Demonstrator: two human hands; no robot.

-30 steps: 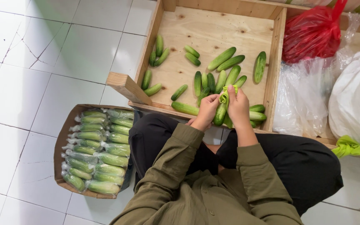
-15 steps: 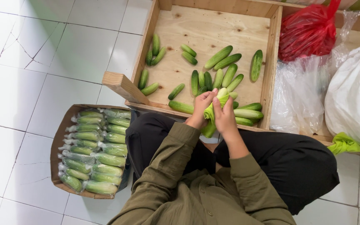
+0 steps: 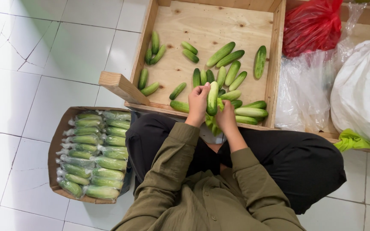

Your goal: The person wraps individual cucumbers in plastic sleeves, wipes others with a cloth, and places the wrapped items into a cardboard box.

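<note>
My left hand (image 3: 198, 104) and my right hand (image 3: 226, 116) are together at the front edge of a wooden crate (image 3: 275, 77). Between them stands a pale green cucumber (image 3: 212, 97), held upright by both hands, with a bit of green plastic wrap (image 3: 213, 124) hanging below it. Several loose cucumbers (image 3: 225, 56) lie on the crate's plywood floor beyond my hands. More cucumbers (image 3: 250, 113) rest just right of my right hand.
A cardboard box (image 3: 56, 145) at my left knee holds several plastic-wrapped cucumbers (image 3: 95, 162). A red plastic bag (image 3: 313, 28), clear plastic sheets (image 3: 305, 94) and a large white sack (image 3: 362, 90) sit to the right. White floor tiles (image 3: 43, 55) surround me.
My hands drew back toward me and left a little, bringing the cucumber upright between them. The view also shifted slightly.
</note>
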